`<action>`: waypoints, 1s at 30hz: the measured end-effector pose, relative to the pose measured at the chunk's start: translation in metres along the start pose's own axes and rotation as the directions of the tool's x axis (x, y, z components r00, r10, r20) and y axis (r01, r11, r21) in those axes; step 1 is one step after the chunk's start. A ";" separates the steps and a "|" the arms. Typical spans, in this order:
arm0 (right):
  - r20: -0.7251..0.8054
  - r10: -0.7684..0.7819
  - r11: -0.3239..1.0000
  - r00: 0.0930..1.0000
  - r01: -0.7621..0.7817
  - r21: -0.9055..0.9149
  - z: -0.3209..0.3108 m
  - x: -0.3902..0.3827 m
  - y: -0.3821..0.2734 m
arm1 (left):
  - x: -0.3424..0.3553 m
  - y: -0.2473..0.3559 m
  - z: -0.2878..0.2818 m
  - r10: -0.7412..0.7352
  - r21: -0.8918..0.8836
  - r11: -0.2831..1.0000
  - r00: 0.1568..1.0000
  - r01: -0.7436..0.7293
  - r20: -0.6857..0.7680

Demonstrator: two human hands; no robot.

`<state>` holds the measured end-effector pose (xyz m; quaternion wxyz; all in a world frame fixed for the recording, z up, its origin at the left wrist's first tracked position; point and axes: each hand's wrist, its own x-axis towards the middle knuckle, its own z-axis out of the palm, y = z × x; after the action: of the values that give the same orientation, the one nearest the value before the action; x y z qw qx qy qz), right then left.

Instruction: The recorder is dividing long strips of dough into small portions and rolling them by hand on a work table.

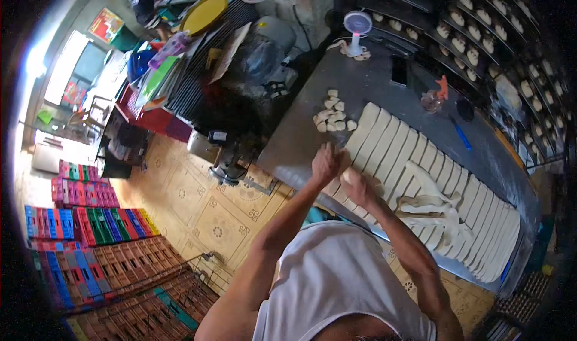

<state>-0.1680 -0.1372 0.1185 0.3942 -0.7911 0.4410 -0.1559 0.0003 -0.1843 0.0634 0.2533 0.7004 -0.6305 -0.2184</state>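
A long sheet of pale dough [384, 146], cut crosswise into many strips, lies on the dark metal worktable [300, 121]. My left hand [327, 164] is at the sheet's left edge, its fingers curled closed; what they hold, if anything, is hidden. Just beside it, my right hand [362, 189] is closed around a piece of dough [347, 176] whose pale end shows at the fingers. A small heap of dough lumps [332, 114] sits beyond my left hand. Loose, twisted dough strips [430, 203] lie on top of the sheet, right of my right hand.
A small white fan [357, 25], a phone [399, 70], a clear container [431, 100] and a blue-handled tool [461, 135] rest at the table's far side. Racks of shaped dough [475, 31] stand behind. Stacked crates [114, 269] fill the lower left. Another person [144, 7] is far back.
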 end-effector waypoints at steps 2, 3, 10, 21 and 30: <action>-0.334 0.311 0.949 0.890 -0.312 0.054 0.004 0.021 0.007 | 0.005 0.005 -0.014 0.389 -0.021 0.901 0.829 -0.434 -0.402; -0.346 0.245 0.970 0.906 -0.230 0.083 0.001 0.021 0.011 | -0.001 0.010 -0.016 0.397 -0.022 0.898 0.829 -0.440 -0.394; -0.242 0.088 0.982 0.966 -0.124 -0.141 0.010 -0.013 -0.003 | -0.046 0.001 0.005 0.147 -0.200 0.977 0.917 -0.076 0.371; -0.050 0.220 0.972 0.974 -0.224 -0.077 0.016 -0.015 0.004 | -0.038 0.014 0.012 -0.024 0.067 0.998 0.993 0.017 0.113; -0.244 0.290 0.954 0.925 -0.258 0.153 0.008 0.017 0.015 | -0.010 -0.003 -0.009 0.435 -0.345 0.869 0.881 -0.356 0.187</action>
<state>-0.1623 -0.1512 0.1001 0.3959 -0.6691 0.5858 -0.2290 0.0069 -0.1737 0.0681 0.3120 0.4739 -0.7483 -0.3438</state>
